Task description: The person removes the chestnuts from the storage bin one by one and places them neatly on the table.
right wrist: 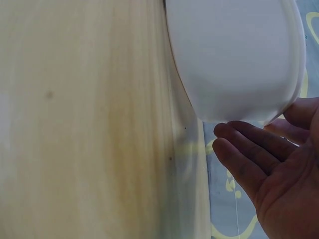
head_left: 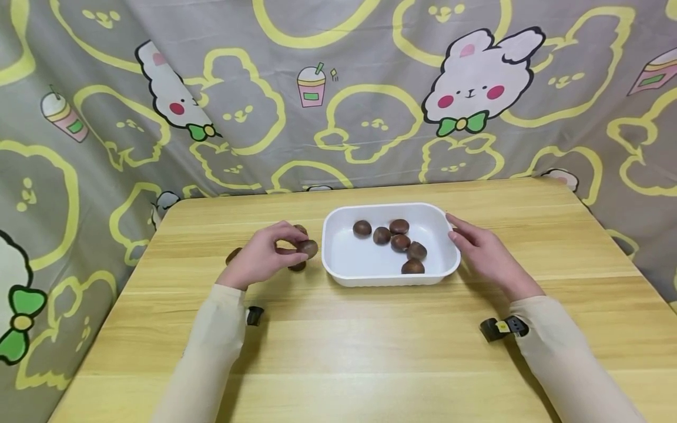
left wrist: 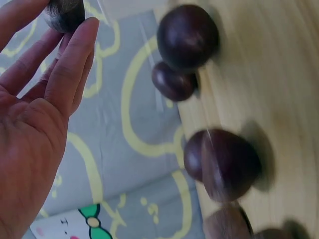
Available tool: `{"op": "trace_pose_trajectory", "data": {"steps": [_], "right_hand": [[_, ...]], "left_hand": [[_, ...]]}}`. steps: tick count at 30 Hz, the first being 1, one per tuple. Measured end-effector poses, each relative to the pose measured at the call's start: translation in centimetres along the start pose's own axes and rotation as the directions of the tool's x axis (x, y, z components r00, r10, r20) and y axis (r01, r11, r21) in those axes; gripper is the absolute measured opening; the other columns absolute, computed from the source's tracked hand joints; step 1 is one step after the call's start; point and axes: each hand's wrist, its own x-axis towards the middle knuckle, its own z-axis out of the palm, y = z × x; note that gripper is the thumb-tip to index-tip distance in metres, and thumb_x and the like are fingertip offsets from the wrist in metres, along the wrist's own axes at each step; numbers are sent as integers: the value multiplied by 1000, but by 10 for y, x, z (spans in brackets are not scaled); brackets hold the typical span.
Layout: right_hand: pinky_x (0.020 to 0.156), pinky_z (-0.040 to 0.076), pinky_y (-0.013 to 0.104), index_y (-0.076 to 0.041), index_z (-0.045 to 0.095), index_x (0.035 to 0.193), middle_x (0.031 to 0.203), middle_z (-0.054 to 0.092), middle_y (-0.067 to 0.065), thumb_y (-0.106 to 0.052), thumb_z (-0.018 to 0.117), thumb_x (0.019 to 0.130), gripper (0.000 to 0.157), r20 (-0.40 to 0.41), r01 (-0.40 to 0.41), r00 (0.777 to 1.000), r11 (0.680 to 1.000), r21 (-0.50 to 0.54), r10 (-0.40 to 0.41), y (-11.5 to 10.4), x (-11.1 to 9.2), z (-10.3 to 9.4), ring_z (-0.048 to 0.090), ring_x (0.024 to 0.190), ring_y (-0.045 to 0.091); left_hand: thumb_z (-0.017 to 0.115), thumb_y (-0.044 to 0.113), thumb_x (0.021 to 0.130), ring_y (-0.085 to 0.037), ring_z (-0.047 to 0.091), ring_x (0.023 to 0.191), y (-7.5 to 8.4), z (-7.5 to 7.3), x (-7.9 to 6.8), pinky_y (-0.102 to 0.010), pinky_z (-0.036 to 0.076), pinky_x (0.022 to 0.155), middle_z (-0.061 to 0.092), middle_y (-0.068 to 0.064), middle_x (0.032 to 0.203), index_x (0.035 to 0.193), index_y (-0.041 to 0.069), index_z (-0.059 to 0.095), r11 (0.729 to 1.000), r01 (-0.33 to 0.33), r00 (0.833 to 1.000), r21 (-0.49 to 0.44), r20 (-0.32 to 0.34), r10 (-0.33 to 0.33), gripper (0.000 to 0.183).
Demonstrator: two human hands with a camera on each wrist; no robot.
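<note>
In the head view my left hand (head_left: 261,254) pinches a chestnut (head_left: 308,249) between thumb and fingers, just left of the white tray (head_left: 391,282). The left wrist view shows that held chestnut (left wrist: 66,15) at its top edge, partly cut off. My right hand (head_left: 489,255) touches the outer right end of the tray. Its fingers (right wrist: 246,167) are mostly straight against the tray's wall in the right wrist view. Several brown chestnuts (head_left: 400,242) lie inside the tray, mainly in its right half.
Loose chestnuts (left wrist: 188,37) lie on the wooden table (head_left: 359,346) near the left hand, one (head_left: 233,255) half hidden behind the left wrist. A patterned grey curtain (head_left: 370,135) hangs behind the table and along its sides.
</note>
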Motion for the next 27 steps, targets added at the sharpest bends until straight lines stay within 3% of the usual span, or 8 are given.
{"op": "trace_pose_trajectory", "data": {"steps": [5, 10, 17, 27], "right_hand": [[107, 31, 57, -8, 34, 152, 144, 41, 28, -37, 43, 106, 55, 5, -1, 1000, 1000, 3, 1, -1, 1, 0, 41, 131, 44], [107, 31, 57, -9, 34, 152, 145, 41, 28, -36, 44, 106, 55, 6, -1, 1000, 1000, 8, 1, -1, 2, 0, 40, 132, 44], [107, 30, 58, -11, 34, 153, 145, 40, 27, -37, 44, 105, 55, 6, -19, 1000, 1000, 8, 19, -2, 1, 1, 40, 132, 44], [106, 31, 58, -10, 34, 153, 143, 42, 29, -36, 43, 106, 55, 1, -14, 1000, 1000, 1, 14, -1, 0, 1, 42, 130, 45]], "left_hand": [[80, 15, 85, -16, 59, 101, -8, -8, -15, -40, 51, 86, 63, 2, 104, 107, 13, 72, 1000, 7, 1000, 19, -17, -6, 24], [79, 12, 84, -18, 60, 95, -16, -11, -29, -40, 53, 84, 63, 1, 101, 105, 12, 72, 1000, 11, 1000, 9, 8, -12, 21], [81, 15, 83, -19, 62, 90, -26, -10, -48, -39, 52, 81, 65, 1, 104, 108, 10, 71, 992, 68, 997, 107, 23, -70, 27], [80, 13, 84, -20, 55, 92, -37, -3, -55, -38, 51, 80, 64, 2, 102, 106, 11, 71, 992, 76, 996, 96, 49, -81, 25]]}}
